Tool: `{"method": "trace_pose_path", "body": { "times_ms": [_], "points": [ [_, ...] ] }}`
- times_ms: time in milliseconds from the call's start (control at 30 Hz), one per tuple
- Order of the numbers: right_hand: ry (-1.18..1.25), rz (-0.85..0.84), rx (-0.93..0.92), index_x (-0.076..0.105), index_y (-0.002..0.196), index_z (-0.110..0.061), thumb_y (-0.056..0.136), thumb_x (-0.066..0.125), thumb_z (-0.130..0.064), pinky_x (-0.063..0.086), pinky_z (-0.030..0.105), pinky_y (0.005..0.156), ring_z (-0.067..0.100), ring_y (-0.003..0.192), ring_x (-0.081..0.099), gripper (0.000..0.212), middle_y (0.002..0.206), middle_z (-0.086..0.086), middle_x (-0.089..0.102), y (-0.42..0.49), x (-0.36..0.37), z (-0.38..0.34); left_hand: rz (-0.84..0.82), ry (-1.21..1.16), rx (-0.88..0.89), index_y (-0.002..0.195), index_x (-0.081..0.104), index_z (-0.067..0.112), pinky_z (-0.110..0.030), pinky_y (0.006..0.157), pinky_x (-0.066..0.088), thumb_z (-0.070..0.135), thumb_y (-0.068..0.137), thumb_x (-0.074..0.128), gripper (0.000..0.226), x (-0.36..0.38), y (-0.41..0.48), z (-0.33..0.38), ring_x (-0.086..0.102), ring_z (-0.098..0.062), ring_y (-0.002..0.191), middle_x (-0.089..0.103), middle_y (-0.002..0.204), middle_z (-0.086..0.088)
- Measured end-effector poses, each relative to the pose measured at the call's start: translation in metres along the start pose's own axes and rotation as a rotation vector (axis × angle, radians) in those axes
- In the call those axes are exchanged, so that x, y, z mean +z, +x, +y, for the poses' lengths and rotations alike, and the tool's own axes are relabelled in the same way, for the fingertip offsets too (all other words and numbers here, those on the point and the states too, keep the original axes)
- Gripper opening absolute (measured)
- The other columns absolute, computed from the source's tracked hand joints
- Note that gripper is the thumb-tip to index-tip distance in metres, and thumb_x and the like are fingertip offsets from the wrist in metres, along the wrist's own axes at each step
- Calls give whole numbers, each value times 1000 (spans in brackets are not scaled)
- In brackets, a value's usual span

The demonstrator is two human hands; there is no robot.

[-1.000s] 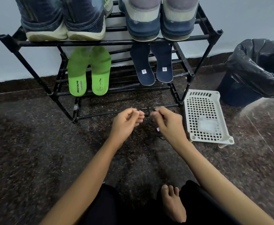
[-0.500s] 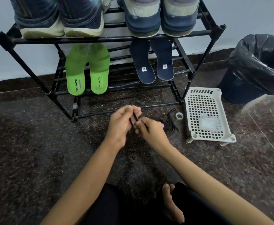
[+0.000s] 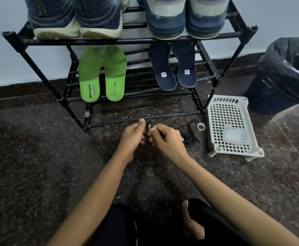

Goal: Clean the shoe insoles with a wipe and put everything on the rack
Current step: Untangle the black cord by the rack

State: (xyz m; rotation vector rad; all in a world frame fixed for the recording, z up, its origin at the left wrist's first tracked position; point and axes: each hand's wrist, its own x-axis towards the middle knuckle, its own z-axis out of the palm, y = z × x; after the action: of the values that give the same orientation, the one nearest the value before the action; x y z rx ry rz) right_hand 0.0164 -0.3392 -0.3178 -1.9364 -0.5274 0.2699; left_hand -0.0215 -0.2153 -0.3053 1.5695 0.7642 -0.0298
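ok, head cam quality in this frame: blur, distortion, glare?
Head view: left hand and right hand motion-blurred round the black cord; rack legs splay, wide-angle distortion; green insoles sharp; pale glare on the floor below the bin; lower corners smeared.

The dark speckled floor (image 3: 38, 166) carries a black rack (image 3: 99, 41), a white basket (image 3: 227, 99) just beside it, a lined bin (image 3: 287, 73), a roll of tape (image 3: 201, 126) and a tangle of black lace (image 3: 191, 137). On the rack's top shelf stand two pairs of shoes (image 3: 76, 20). On the shelf below lie green insoles (image 3: 101, 75) and navy insoles (image 3: 173, 68).
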Motion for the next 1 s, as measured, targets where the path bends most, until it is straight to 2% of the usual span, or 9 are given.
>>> {"method": "trace_pose_path", "body": {
  "times_ms": [67, 167, 333, 500, 667, 767, 833, 933, 1000],
  "points": [
    [-2, -19, 19, 64, 76, -18, 93, 53, -25, 55, 29, 66, 9, 60, 65, 22, 64, -2, 67, 8, 3, -8, -57, -86, -59, 81, 67, 18, -27, 58, 39, 51, 101, 39, 48, 5, -2, 0, 50, -11, 58, 58, 61, 4],
    [-103, -25, 37, 65, 71, -15, 92, 52, -36, 53, 40, 65, 15, 60, 64, 33, 64, -1, 67, 14, 8, -8, -91, -298, -100, 83, 64, 14, -25, 57, 44, 49, 101, 42, 45, 5, -4, 5, 50, -11, 60, 53, 65, 1],
    [-79, -36, 51, 66, 72, -13, 94, 54, -31, 53, 33, 70, 1, 74, 64, 31, 65, -1, 68, 9, 11, -1, -58, -329, 36, 84, 70, 17, -23, 50, 44, 30, 103, 47, 33, 7, -9, 8, 52, -14, 63, 63, 75, -4],
    [76, -88, 62, 56, 71, -27, 96, 50, -16, 46, 15, 59, 6, 56, 58, 28, 67, -2, 65, -13, 22, 17, 66, -496, 44, 89, 65, 15, -25, 68, 57, 30, 103, 45, 29, -4, -8, 24, 70, -12, 78, 75, 85, 2],
    [-71, -141, 233, 58, 68, -27, 96, 51, -19, 43, 22, 63, 1, 59, 56, 30, 66, -4, 65, -46, 19, 77, 133, -527, 109, 94, 65, 16, -23, 68, 57, 30, 103, 46, 25, -25, -3, 46, 72, -7, 77, 76, 85, 4],
    [-31, -86, 299, 61, 71, -23, 95, 51, -20, 47, 25, 64, 4, 58, 58, 27, 64, -5, 64, -45, 14, 82, 158, -464, 124, 89, 65, 18, -21, 63, 52, 31, 104, 45, 28, -28, -1, 45, 59, -1, 60, 71, 75, 8],
    [43, -48, 257, 61, 72, -20, 96, 50, -21, 48, 25, 63, 6, 57, 59, 26, 63, -4, 64, -36, 12, 62, 144, -265, 105, 88, 66, 19, -21, 58, 44, 33, 104, 43, 31, -25, 2, 35, 49, -2, 56, 66, 75, 9],
    [131, -44, 158, 62, 74, -13, 96, 50, -20, 49, 22, 60, 8, 55, 58, 27, 63, -1, 63, -18, 8, 21, -44, 38, 46, 93, 70, 21, -25, 57, 37, 44, 103, 40, 39, -18, 4, 15, 47, -7, 61, 68, 83, 7],
    [153, -53, 123, 62, 74, -9, 96, 50, -18, 46, 18, 54, 9, 52, 57, 27, 62, 0, 63, -9, 4, -1, -193, 100, 19, 85, 69, 21, -25, 55, 35, 50, 100, 42, 43, -13, 2, 7, 51, -7, 59, 65, 71, 5]
  ]
}}
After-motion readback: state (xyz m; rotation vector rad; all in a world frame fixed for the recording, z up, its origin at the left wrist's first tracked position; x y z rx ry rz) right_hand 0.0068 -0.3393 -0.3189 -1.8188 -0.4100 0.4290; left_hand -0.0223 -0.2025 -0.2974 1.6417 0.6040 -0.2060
